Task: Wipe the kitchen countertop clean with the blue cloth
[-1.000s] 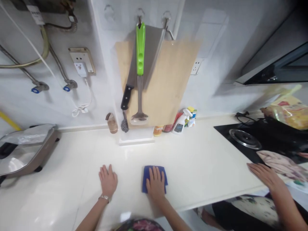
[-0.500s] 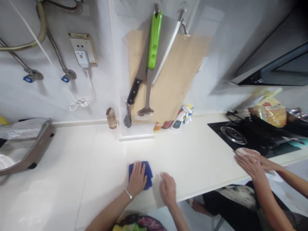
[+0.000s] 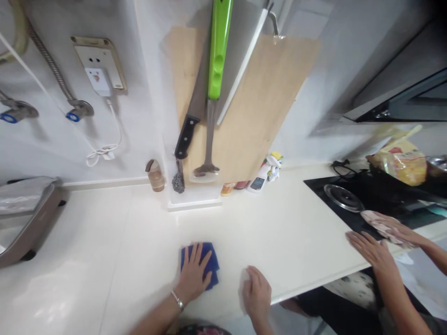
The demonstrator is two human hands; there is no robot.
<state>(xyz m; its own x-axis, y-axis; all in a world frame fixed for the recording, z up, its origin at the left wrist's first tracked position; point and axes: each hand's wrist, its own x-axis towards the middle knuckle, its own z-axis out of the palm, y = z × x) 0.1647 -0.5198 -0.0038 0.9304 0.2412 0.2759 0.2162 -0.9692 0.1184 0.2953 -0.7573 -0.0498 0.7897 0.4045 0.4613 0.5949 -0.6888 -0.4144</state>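
Observation:
A blue cloth (image 3: 213,266) lies on the white countertop (image 3: 115,251) close to the front edge. My left hand (image 3: 193,274), with a bracelet at the wrist, presses flat on it with fingers spread. My right hand (image 3: 257,292) rests on the bare counter just right of the cloth, at the edge, fingers together and slightly bent, holding nothing I can see.
Another person's hand (image 3: 372,250) lies flat on the counter at right, and their other hand rests on a pinkish cloth (image 3: 382,223) by the black stove (image 3: 344,197). A cutting board (image 3: 258,107), knife (image 3: 186,135) and green-handled utensil (image 3: 216,56) hang on the wall. Spray bottle (image 3: 261,179) and a brown appliance (image 3: 24,218) stand on the counter.
The blue cloth passed from under my right hand to under my left hand. My right hand moved right toward the counter edge. The other person's hands shifted by the stove.

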